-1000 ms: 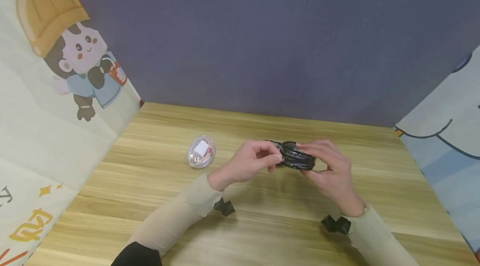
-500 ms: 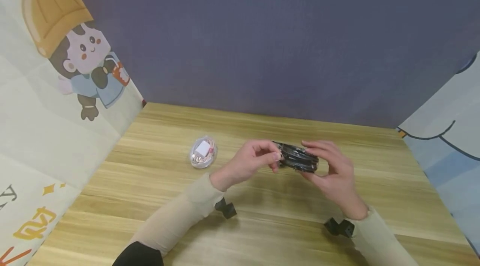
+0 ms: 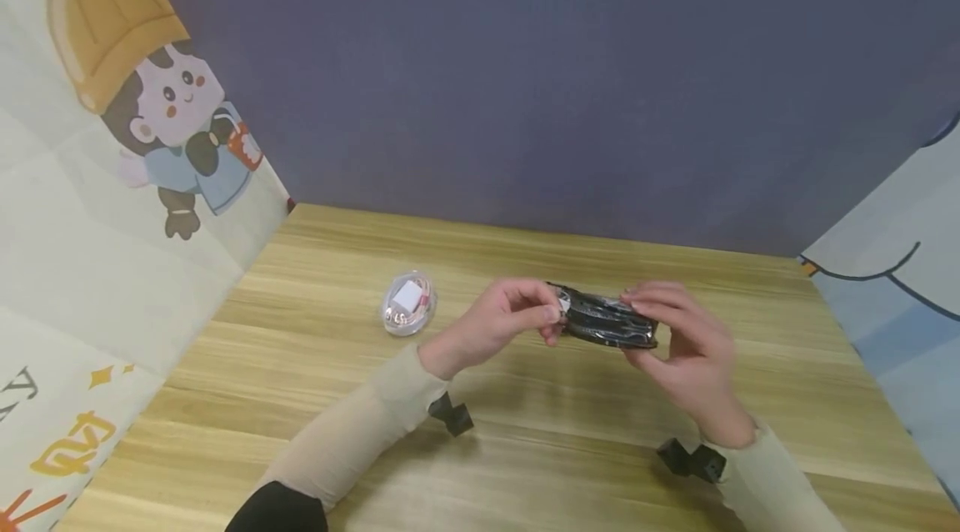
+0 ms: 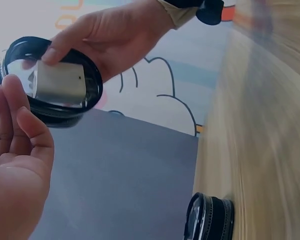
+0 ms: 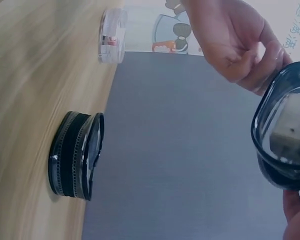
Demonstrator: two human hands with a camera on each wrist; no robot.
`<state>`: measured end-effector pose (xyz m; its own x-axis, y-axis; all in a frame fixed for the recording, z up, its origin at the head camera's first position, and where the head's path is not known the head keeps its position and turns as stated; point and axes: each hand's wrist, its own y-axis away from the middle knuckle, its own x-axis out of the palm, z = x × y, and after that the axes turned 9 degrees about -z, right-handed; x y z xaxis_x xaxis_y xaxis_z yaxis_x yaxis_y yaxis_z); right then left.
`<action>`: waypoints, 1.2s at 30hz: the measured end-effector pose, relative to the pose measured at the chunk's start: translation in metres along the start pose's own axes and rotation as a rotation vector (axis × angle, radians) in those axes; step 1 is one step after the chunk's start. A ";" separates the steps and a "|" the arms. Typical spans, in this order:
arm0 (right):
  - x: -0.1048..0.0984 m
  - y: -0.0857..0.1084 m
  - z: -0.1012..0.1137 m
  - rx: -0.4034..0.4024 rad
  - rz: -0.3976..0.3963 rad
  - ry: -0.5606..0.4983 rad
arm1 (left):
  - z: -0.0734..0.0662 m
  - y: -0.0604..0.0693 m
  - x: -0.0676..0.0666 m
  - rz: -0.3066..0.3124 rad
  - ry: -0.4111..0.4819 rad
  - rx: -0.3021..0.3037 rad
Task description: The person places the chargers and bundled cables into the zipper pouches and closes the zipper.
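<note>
A clear pouch with black edges [image 3: 607, 320] is held above the table between both hands; it looks like a small zip pouch. Through its clear face in the left wrist view shows a pale block [image 4: 60, 82], perhaps a charger. My left hand [image 3: 517, 315] pinches the pouch's left end with thumb and forefinger; the exact spot is hidden. My right hand [image 3: 686, 348] grips the right end, fingers on top and thumb below. A second black-edged zip pouch [image 5: 72, 155] stands on the table in the wrist views, mostly hidden in the head view.
A clear round case [image 3: 407, 304] with a white charger and pinkish cable lies on the wooden table [image 3: 337, 399], left of the hands. A dark blue-grey panel [image 3: 525, 98] rises behind the table. Black camera mounts [image 3: 692, 460] hang under the wrists.
My right hand has shifted right with its end of the pouch, which now shows a longer side. My left hand has stayed almost in place. The round case has not been moved.
</note>
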<state>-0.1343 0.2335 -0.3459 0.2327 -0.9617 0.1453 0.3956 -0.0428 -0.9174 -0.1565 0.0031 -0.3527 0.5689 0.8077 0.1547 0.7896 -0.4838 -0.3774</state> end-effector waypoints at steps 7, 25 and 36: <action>-0.001 0.000 0.001 -0.053 -0.007 0.034 | 0.002 -0.002 -0.002 -0.004 -0.076 -0.025; -0.013 -0.011 0.007 -0.208 0.143 0.382 | -0.006 -0.005 -0.002 -0.002 -0.246 0.028; -0.020 -0.009 0.011 -0.131 0.170 0.554 | -0.011 -0.009 0.003 -0.009 -0.360 0.049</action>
<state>-0.1332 0.2563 -0.3366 -0.2295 -0.9545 -0.1906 0.2722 0.1251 -0.9541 -0.1596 0.0064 -0.3389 0.4375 0.8832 -0.1693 0.7775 -0.4661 -0.4223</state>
